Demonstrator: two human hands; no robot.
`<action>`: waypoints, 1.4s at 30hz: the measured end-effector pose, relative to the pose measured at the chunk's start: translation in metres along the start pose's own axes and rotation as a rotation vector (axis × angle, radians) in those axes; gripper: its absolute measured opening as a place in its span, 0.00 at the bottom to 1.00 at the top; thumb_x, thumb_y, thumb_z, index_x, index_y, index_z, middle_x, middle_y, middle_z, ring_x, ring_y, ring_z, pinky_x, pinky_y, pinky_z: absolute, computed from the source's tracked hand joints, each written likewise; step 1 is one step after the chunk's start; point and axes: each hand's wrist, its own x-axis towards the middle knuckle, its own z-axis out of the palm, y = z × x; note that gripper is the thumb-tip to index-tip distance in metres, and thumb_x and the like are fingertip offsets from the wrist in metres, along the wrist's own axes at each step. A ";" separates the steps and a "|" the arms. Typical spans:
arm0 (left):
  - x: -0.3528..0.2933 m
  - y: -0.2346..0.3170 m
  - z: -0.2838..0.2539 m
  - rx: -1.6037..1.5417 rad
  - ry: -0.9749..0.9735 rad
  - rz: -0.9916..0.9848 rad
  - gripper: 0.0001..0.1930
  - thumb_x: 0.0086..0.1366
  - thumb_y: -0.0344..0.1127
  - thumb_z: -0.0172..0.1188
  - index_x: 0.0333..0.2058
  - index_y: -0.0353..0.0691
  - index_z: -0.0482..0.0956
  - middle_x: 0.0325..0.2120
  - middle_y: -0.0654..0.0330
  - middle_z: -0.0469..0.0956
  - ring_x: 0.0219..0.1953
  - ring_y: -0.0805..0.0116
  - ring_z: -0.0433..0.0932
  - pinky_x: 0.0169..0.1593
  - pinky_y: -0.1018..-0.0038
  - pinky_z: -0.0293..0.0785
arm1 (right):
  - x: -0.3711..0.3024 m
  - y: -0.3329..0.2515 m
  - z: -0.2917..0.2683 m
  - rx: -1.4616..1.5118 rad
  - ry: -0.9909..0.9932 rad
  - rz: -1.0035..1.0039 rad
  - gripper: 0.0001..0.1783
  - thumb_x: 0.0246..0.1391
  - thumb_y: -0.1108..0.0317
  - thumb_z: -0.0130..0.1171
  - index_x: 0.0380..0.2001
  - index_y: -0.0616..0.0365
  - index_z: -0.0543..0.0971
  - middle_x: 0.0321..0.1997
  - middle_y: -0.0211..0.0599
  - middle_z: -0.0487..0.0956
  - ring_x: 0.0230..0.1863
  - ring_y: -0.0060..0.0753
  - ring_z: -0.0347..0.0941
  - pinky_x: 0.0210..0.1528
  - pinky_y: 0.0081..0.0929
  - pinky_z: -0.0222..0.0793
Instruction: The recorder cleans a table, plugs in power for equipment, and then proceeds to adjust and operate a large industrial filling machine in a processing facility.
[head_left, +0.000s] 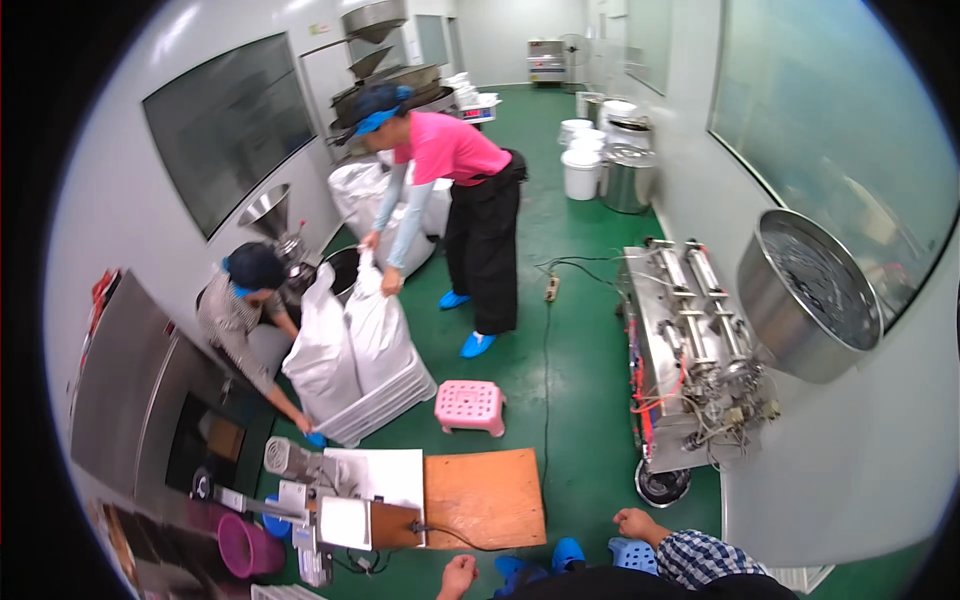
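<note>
I see the left hand (460, 577) and the right hand (640, 525) loosely curled, apparently holding nothing, the flat orange-brown wooden tabletop (485, 492) just ahead of the left, and the thin black floor cable (547, 370) (easily overlooked) could trip a blue-covered foot (568, 553) stepping there.

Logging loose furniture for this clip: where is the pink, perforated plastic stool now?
The stool stands below centre in the head view, beyond the brown rectangular board, right of the white plastic crate.

A pink stool (470, 403) stands on a green floor (590, 340) as white buckets (581, 178) cluster beside a steel drum (627, 185).
</note>
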 end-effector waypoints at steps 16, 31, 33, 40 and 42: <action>-0.009 -0.012 0.023 0.176 -0.056 -0.001 0.11 0.60 0.37 0.52 0.30 0.34 0.75 0.15 0.59 0.74 0.16 0.72 0.72 0.21 0.76 0.68 | -0.020 0.062 0.018 -0.040 0.175 -0.030 0.17 0.48 0.57 0.46 0.27 0.60 0.76 0.32 0.52 0.76 0.37 0.54 0.71 0.40 0.45 0.66; -0.055 -0.007 0.083 0.991 -0.778 0.516 0.14 0.57 0.45 0.51 0.38 0.44 0.77 0.32 0.50 0.77 0.37 0.51 0.75 0.41 0.60 0.71 | -0.216 0.040 0.194 0.043 0.069 0.064 0.17 0.54 0.48 0.46 0.39 0.46 0.73 0.30 0.41 0.77 0.34 0.51 0.71 0.35 0.42 0.67; -0.082 -0.008 0.090 1.134 -0.937 0.511 0.14 0.58 0.46 0.51 0.37 0.47 0.77 0.35 0.50 0.76 0.38 0.49 0.74 0.42 0.57 0.70 | -0.241 0.047 0.212 0.069 0.097 0.051 0.20 0.55 0.45 0.44 0.38 0.46 0.73 0.30 0.42 0.77 0.34 0.51 0.72 0.33 0.42 0.67; -0.162 0.063 0.112 1.256 -1.024 0.372 0.14 0.55 0.45 0.50 0.37 0.47 0.76 0.34 0.51 0.76 0.39 0.51 0.74 0.40 0.59 0.69 | -0.299 0.085 0.222 0.258 0.111 0.223 0.23 0.56 0.44 0.42 0.32 0.51 0.76 0.30 0.46 0.76 0.33 0.50 0.73 0.36 0.41 0.67; -0.171 0.069 0.126 1.386 -1.082 0.360 0.13 0.59 0.44 0.49 0.37 0.45 0.75 0.35 0.53 0.77 0.39 0.54 0.75 0.40 0.60 0.69 | -0.315 0.116 0.222 0.317 0.000 0.160 0.25 0.55 0.44 0.43 0.31 0.56 0.76 0.32 0.46 0.77 0.36 0.51 0.73 0.39 0.39 0.66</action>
